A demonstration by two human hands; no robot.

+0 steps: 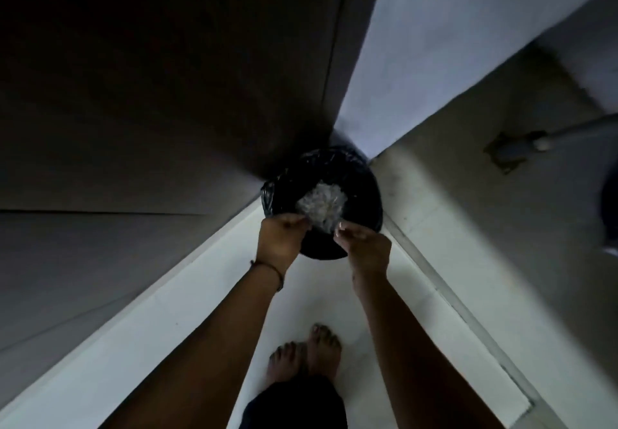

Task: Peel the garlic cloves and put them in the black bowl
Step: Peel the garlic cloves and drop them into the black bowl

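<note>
The left hand (pixel 281 238) hangs over the near rim of a round black bin lined with a glossy black plastic bag (pixel 369 191), its fingers curled in with the tips drawn together. The right hand (pixel 364 248) is just beside it over the same rim, fingertips bunched as in a pinch. Both are blurred and dim, so I cannot tell whether either holds a garlic clove or a scrap of peel. A thin dark thread bracelet (pixel 267 268) circles the left wrist.

Below the fingertips, inside the bin, lies a pale, crumpled, translucent heap (pixel 321 206); what it is made of cannot be told. The bin stands in a corner on a white tiled floor (pixel 187 321), against a dark grey panelled wall (pixel 167 94) and a pale wall (pixel 434 44). The person's two bare feet (pixel 304 355) are near the bin. Well apart on the right lies a blurred grey long-handled floor tool (pixel 515 151).
</note>
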